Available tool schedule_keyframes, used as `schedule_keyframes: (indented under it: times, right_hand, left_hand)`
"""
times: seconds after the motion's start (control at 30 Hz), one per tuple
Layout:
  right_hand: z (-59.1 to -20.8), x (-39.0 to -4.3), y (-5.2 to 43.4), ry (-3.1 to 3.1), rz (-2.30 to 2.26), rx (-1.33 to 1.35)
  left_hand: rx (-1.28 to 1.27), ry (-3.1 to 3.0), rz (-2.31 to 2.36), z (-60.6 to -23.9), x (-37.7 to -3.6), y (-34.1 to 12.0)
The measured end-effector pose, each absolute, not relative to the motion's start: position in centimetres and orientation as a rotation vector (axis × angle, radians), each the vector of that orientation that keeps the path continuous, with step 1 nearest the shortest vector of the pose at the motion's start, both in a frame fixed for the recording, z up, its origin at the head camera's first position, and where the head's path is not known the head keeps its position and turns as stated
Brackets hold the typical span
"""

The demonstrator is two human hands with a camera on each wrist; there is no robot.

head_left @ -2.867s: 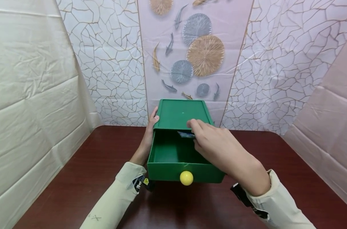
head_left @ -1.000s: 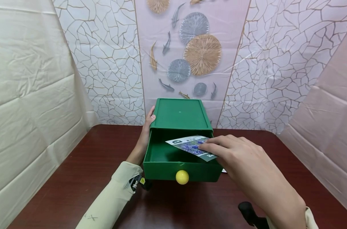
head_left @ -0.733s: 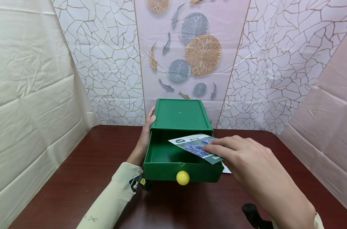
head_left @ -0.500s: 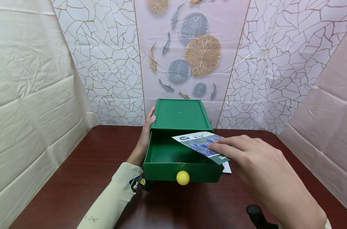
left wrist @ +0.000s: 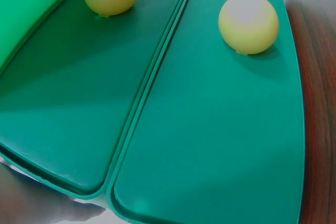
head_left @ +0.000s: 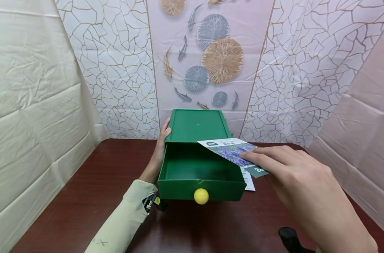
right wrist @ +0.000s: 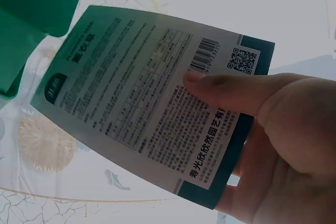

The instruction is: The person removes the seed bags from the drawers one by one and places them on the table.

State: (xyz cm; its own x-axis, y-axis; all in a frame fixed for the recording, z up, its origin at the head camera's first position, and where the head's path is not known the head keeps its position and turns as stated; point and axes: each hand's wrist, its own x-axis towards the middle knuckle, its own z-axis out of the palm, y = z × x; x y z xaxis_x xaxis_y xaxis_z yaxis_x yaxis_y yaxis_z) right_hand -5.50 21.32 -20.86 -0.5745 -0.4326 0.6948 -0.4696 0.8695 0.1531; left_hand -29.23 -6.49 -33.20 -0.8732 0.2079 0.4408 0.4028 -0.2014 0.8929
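Note:
A green box (head_left: pixel 196 125) stands at the back of the dark red table (head_left: pixel 84 196), its drawer (head_left: pixel 179 191) with a yellow knob (head_left: pixel 201 196) pulled out; nothing shows inside it. My left hand (head_left: pixel 160 147) grips the box's left side, thumb on the top corner. My right hand (head_left: pixel 258 158) pinches a printed seed packet (head_left: pixel 226 149) in the air over the drawer's right rear corner. In the right wrist view the thumb (right wrist: pixel 231 90) presses the packet's text side (right wrist: pixel 142 108). The left wrist view shows green panels (left wrist: pixel 210 129) and a yellow knob (left wrist: pixel 248 23) close up.
A white printed slip (head_left: pixel 249 180) lies on the table against the drawer's right side, partly under the packet. Patterned sheets (head_left: pixel 211 70) close in the back, cream sheets (head_left: pixel 30 105) the left and pink ones the right. A black wrist mount (head_left: pixel 291 240) shows at the bottom right.
My right hand reached into the drawer, drew the seed packet out and has carried it up and to the right, past the drawer's right wall. The left hand has stayed on the box.

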Motion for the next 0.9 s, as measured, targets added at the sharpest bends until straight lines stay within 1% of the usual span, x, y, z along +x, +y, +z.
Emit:
schedule_keyframes:
  times: [0.37, 0.9]
  right_hand:
    - [-20.8, -6.9, 21.2, -2.188, 0.121, 0.555]
    - [-21.5, -9.7, 21.7, -2.247, 0.120, 0.536]
  left_hand:
    - [-0.720, -1.911, -2.211, -33.3, -29.4, -6.5]
    - [-0.705, -1.905, -2.217, -33.3, -29.3, -6.5]
